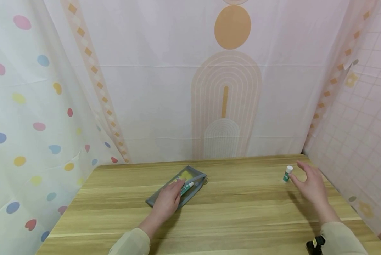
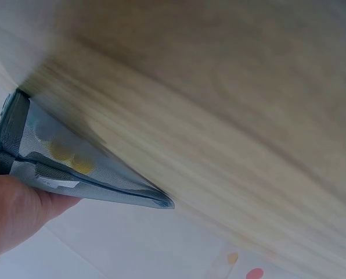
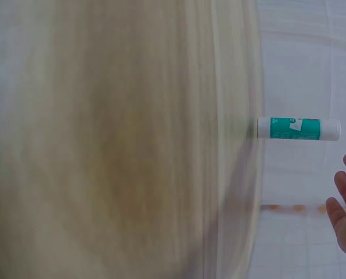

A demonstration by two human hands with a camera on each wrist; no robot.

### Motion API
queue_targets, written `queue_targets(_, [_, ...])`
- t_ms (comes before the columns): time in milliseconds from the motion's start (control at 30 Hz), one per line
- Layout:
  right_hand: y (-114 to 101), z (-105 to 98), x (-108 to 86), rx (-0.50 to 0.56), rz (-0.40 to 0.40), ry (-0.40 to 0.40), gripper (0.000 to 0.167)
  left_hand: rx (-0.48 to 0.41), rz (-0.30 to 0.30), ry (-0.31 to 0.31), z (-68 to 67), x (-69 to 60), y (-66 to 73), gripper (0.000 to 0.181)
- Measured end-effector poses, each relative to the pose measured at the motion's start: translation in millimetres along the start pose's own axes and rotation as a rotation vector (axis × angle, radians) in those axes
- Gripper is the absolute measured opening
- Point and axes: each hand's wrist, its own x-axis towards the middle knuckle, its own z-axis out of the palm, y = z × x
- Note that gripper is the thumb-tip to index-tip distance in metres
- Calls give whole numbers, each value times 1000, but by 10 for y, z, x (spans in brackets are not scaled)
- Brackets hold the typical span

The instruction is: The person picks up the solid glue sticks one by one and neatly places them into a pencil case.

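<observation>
In the head view, a grey mesh pouch (image 1: 195,173) with a zip lies slantwise on the table. My left hand (image 1: 167,201) rests on top of it, fingers extended across the mesh. Beside those fingers shows a green tube with a white end (image 1: 187,188); whether it lies inside or on the pouch I cannot tell. Yellow shapes show through the mesh in the left wrist view. A green and white glue stick (image 1: 287,174) stands upright at the right. Close by it is my right hand (image 1: 314,187), thumb and fingers spread; the right wrist view shows a gap between fingers and glue stick (image 3: 295,128).
A small black object (image 1: 315,245) sits beside the right sleeve at the near edge of view. The wooden table (image 1: 235,212) is bordered by a patterned curtain (image 1: 158,106) behind, a dotted one at left and a checked one at right.
</observation>
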Motion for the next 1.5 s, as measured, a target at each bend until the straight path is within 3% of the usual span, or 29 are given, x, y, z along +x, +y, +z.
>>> queue_targets(533, [46,129,33,147,233,-145,64,-8,8,2,-12,13,15,44])
queue_targets(933, [-7,179,47,202,311,-228,62,-9,25,27,16,8,-3,43])
queue_targets(1500, [-6,264,97,196,381,-171,48,-6,18,22,-9,8,5,44])
